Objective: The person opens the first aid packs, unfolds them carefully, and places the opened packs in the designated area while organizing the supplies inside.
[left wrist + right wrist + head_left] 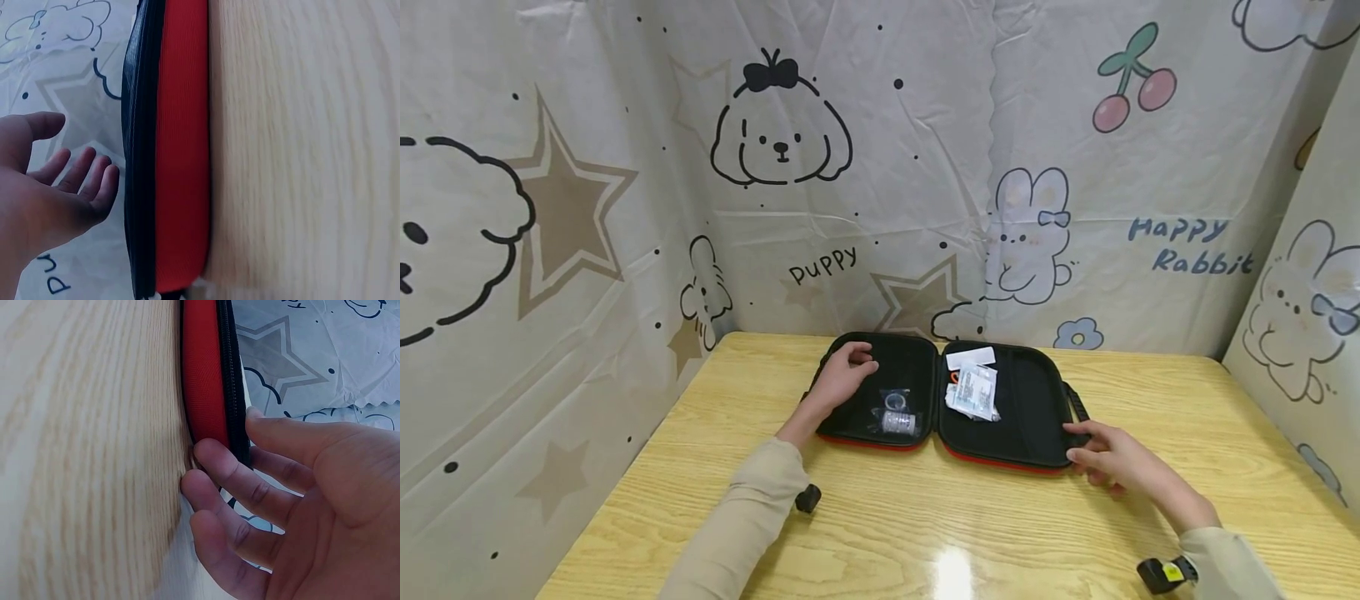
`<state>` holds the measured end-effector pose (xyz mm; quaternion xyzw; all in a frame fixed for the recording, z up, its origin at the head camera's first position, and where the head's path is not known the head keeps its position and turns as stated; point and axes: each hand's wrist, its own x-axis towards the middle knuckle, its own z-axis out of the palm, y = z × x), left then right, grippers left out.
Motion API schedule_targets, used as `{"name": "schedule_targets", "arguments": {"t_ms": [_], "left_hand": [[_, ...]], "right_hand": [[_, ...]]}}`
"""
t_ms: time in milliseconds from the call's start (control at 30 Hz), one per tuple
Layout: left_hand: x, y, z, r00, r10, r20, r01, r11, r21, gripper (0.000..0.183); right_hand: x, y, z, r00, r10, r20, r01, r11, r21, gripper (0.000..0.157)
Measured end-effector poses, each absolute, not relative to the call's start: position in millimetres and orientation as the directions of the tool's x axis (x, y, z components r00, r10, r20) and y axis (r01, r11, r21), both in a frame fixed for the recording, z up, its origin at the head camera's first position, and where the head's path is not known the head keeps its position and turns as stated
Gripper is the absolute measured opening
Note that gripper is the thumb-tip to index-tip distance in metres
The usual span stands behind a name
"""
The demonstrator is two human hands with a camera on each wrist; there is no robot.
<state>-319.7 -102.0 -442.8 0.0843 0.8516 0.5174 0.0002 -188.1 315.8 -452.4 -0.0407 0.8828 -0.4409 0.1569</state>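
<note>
On the pale wood-grain table lies a black-lined, red-sided zip case, opened flat into two halves joined along a central spine. Main risk: spilled contents. If the right half is lifted by its corner alone, its loose items may slide toward the spine or over the rim. Probable cause: uneven lifting, since the right hand holds the near outer corner, fingers curled around it, thumb at the rim. Secondary risk: the left hand may knock the small packs if it drops. It is above the left half, fingers spread and loosely bent, holding nothing. The black strap handle, just beside the right hand, could snag its fingers.

Left half: contains a clear plastic bag with a ring-shaped item and, just nearer the front, a clear-wrapped white cylinder. Right half: contains a flat white rectangular piece, a white printed flat packet and a partly hidden orange item. Printed text is too small to read.
</note>
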Motion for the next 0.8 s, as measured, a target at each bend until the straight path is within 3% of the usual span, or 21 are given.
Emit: {"name": "schedule_targets", "arguments": {"t_ms": [333,800], "left_hand": [[-323,-79,-435,-0.965,0.215,0.154,0.241,0.482,0.842,0.035],[-320,-36,-432,-0.926,0.347,0.149,0.329,0.551,0.767,0.031]], "right_hand": [[-187,316,-452,-0.948,-0.209,-0.239,0.065,0.611,-0.789,0.063],[-187,316,-453,-0.948,-0.209,-0.239,0.067,0.603,-0.795,0.062]]}}
